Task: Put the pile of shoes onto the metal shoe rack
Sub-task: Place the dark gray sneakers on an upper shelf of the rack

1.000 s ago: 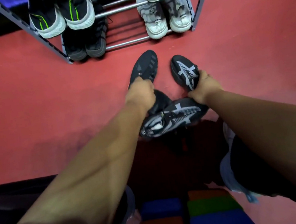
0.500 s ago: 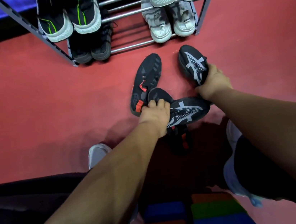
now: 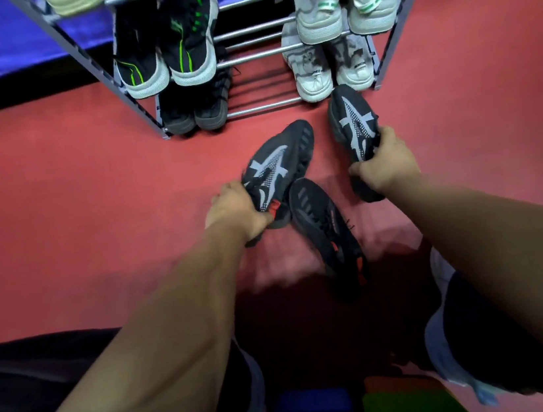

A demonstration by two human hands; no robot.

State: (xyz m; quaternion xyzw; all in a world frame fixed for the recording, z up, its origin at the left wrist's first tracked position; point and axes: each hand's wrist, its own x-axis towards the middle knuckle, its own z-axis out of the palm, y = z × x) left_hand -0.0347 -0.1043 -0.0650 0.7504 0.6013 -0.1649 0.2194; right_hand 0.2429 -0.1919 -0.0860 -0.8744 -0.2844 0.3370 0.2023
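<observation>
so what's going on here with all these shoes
A person is moving shoes from the red floor to a metal shoe rack. The left hand grips a black sneaker with grey stripes, and the right hand grips the matching sneaker close to the rack's bottom tier. A black shoe with red accents lies on the floor between the arms. The rack holds black-and-green sneakers, dark shoes and pale grey pairs.

The metal shoe rack runs off the top edge.

Indoor shoe-storage spot: red floor, metal shoe rack holding sneakers
</observation>
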